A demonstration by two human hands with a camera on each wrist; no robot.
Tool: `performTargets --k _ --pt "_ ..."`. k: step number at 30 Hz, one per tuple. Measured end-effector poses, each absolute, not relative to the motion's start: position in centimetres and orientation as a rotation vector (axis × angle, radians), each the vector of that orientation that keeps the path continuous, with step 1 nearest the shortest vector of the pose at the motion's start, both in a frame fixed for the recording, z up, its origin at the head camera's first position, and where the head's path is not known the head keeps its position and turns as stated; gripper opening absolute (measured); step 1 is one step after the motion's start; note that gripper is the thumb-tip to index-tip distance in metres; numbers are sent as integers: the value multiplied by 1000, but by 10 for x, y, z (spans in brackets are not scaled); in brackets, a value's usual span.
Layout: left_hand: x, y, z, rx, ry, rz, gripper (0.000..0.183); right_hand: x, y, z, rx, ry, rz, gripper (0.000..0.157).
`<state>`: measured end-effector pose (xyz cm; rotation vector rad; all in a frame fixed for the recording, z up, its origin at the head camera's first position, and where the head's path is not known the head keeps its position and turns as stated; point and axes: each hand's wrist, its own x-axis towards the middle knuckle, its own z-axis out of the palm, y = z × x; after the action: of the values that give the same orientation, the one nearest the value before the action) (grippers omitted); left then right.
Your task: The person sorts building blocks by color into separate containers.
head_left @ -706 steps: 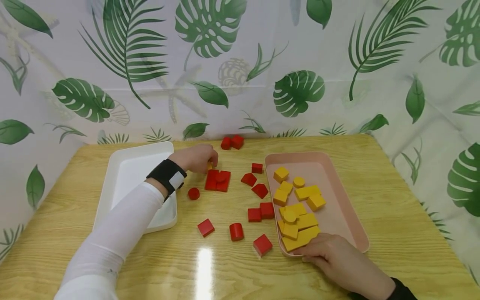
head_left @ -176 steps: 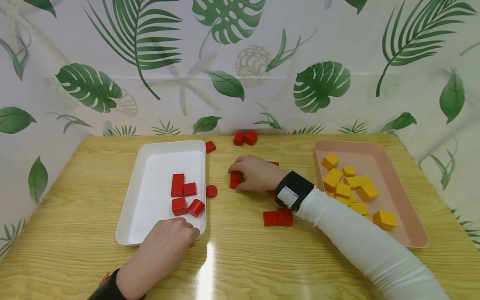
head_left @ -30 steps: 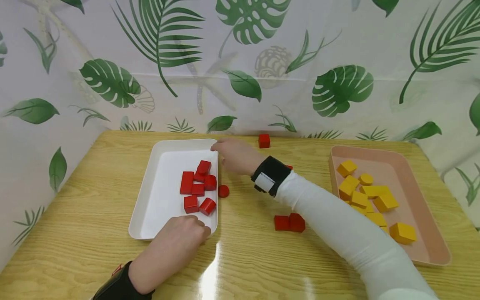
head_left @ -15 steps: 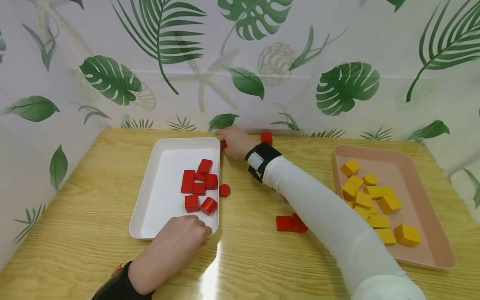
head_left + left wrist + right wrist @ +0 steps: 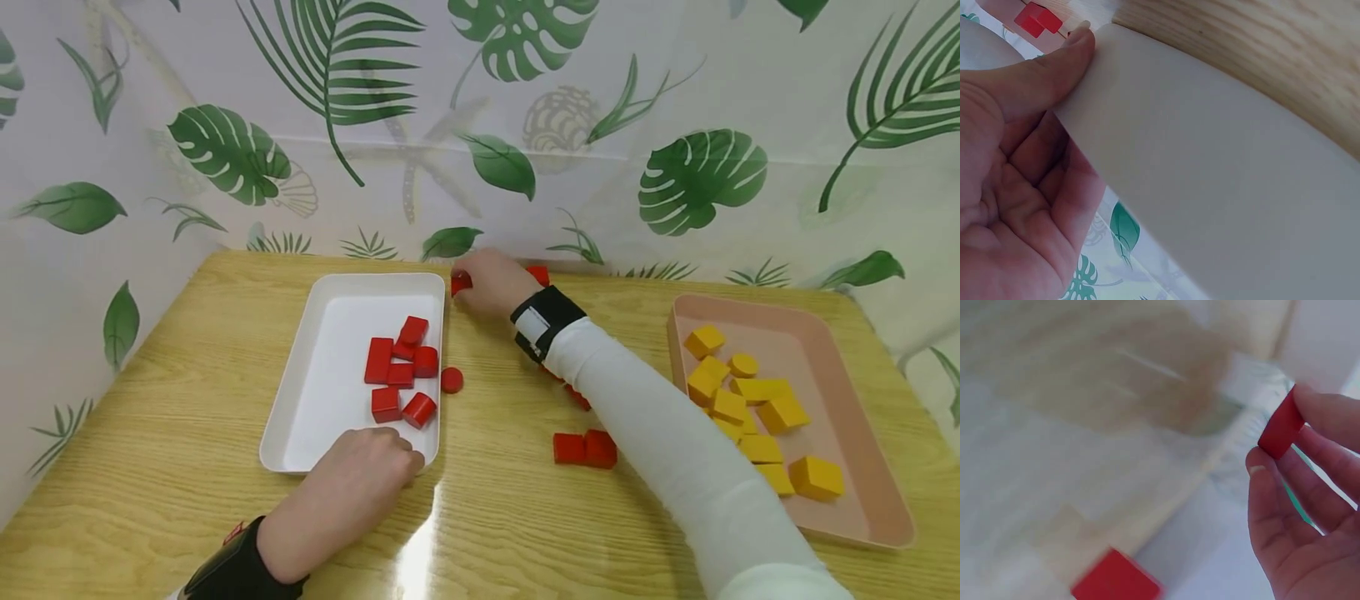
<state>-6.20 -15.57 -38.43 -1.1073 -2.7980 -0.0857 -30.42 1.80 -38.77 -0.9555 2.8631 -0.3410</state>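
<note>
My left hand (image 5: 352, 483) grips the near rim of the white tray (image 5: 322, 358). In the left wrist view, its thumb lies on one side of the tray wall (image 5: 1210, 144), with the fingers curled on the other. At the table's back edge, my right hand (image 5: 495, 283) pinches a small red block (image 5: 1282, 428) between thumb and fingertips, just off the tray's far right corner. Several red blocks (image 5: 378, 360) lie in the right half of the white tray. Another red block (image 5: 1116, 578) sits near my right hand, partly hidden behind it in the head view.
A red disc (image 5: 452, 380) lies just outside the white tray's right wall. Two red blocks (image 5: 570, 448) touch each other at mid-table, and more red pieces (image 5: 576, 397) show beside my right sleeve. At the right, a pink tray (image 5: 862, 467) holds several yellow blocks (image 5: 783, 412).
Several red blocks from the table are now in the white tray, and the yellow ones remain in the pink tray. Lately my right hand moved to the back edge and picked up a red block.
</note>
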Motion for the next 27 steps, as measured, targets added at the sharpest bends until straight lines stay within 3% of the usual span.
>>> performTargets --k 9,17,27 --pt "-64 -159 -384 -1090 -2793 -117 32 -260 -14 -348 -1229 2819 -334 37" --pt "-63 -158 -386 -1102 -2751 -115 33 -212 -39 -361 -1396 2692 -234 36" --pt "-63 -156 -387 -1107 -2754 -117 32 -202 -40 -376 -1492 2721 -9 29"
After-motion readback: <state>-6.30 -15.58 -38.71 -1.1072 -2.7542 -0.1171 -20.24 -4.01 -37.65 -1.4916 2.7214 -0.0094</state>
